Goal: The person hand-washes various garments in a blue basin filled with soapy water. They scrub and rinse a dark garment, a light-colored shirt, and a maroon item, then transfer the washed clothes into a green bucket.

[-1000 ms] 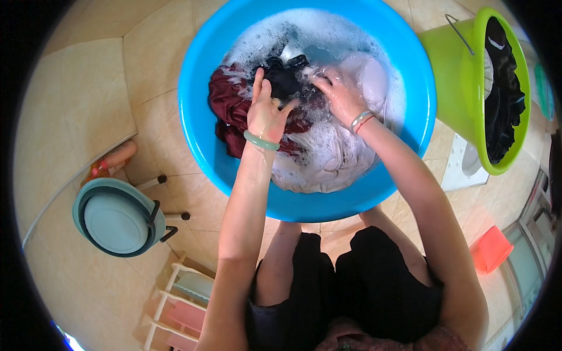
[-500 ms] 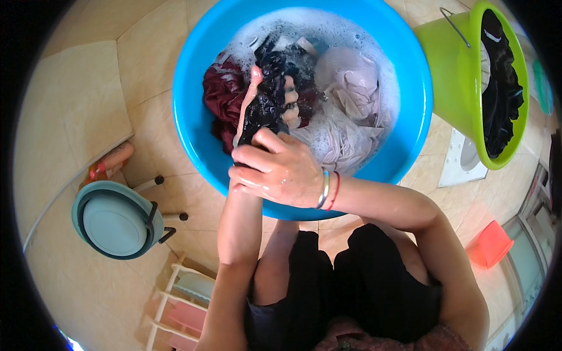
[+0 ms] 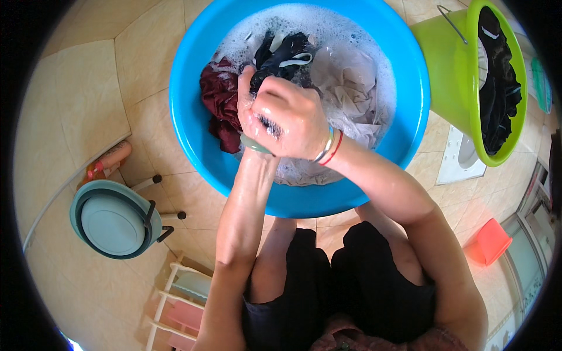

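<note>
Over a blue basin [image 3: 413,126] of sudsy water, my two hands are pressed together on a wet black garment [image 3: 287,54]. My right hand [image 3: 293,117] is a closed fist, with a bit of black cloth showing at its near side. My left hand [image 3: 249,111] is closed on the same cloth beneath it, its fingers mostly hidden behind the right. A white-edged part of the garment trails into the foam past my hands. Maroon cloth [image 3: 219,93] lies on the left in the water, and pale wet clothing [image 3: 348,76] fills the right side.
A tilted lime-green bucket [image 3: 445,70] with black clothes [image 3: 497,88] stands at the right, near a white floor fixture [image 3: 448,167]. A red-orange container [image 3: 489,243] is lower right. To the left are grey-green basins [image 3: 114,225] and a white rack [image 3: 167,298].
My right hand has moved up and forward from the left wrist onto the black cloth. The left hand, open under the cloth before, has closed and is largely covered. A green bracelet now shows.
</note>
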